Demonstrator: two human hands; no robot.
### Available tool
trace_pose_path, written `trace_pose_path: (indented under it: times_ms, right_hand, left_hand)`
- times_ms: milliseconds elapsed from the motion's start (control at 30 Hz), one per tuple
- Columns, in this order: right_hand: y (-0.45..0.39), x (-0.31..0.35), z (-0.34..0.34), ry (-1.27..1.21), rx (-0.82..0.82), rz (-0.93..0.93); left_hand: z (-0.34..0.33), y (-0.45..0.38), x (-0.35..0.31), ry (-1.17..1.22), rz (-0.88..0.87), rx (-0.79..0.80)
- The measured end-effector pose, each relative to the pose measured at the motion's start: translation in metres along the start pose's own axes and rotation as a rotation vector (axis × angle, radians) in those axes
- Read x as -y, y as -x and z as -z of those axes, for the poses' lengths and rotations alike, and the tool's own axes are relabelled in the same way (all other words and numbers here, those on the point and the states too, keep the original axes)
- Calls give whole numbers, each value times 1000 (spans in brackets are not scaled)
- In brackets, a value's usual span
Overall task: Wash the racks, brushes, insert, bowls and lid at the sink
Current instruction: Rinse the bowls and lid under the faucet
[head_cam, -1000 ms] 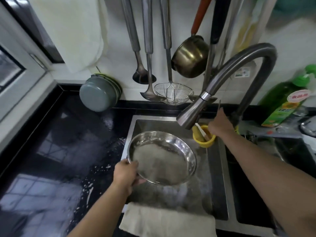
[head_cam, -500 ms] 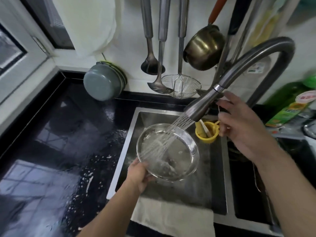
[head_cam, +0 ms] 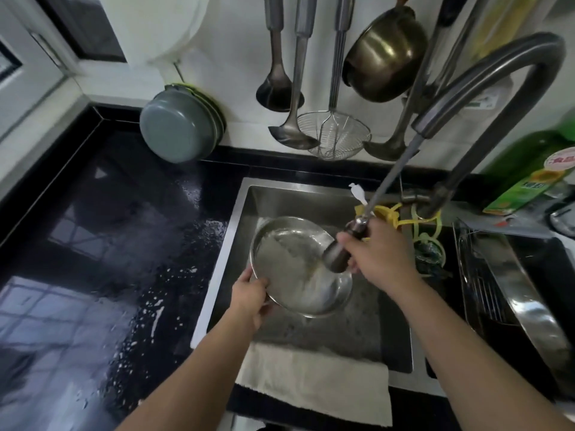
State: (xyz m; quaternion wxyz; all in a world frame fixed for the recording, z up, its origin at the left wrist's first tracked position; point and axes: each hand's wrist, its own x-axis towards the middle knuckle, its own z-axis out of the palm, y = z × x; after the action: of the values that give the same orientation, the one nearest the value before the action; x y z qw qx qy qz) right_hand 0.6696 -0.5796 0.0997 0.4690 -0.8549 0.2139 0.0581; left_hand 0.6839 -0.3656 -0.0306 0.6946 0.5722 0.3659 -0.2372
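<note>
Shiny steel bowl [head_cam: 298, 269], tilted over sink [head_cam: 389, 337]

I am standing in a home kitchen. A steel sink [head_cam: 311, 194] is set into a wet black worktop [head_cam: 109, 244], with a pull-out tap [head_cam: 497, 73] arching over it at 2 o'clock. Ladles [head_cam: 280, 88], a wire skimmer [head_cam: 334, 136] and a small brass pot [head_cam: 385, 60] hang on the white wall at 12 o'clock. A green bottle of dish soap [head_cam: 535, 169] stands at 3 o'clock.
</note>
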Motion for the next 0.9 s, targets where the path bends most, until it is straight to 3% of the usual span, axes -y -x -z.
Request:
trace_pose_path:
  times_ms: [100,267,400,500,567,667,767,900]
  right_hand:
    - [-9,9,-34,-119,104,-23]
    - [-55,24,-50,-215,8,-32]
    - [-80,-6,-22,119,-151,-21]
    - [-59,-25,1,343,-171,-57]
    - [-36,-24,6,339,-107,-95]
    - [-17,-10,-9,97,94,-171]
    - [-24,13,-32,-111,150,-137]
    - [-59,9,-39,-102,2,-80]
  left_hand:
    - [1,-2,9,-57,10,42]
    - [6,-6,18,-12,66,101]
    - [9,-5,12,-23,33,118]
    - [7,-3,5,-32,4,77]
    - [6,-3,2,-44,-28,72]
    - [0,-1,0,-89,-75,84]
    - [-6,4,-1,-258,-153,151]
    - [-14,13,-15,-738,-238,195]
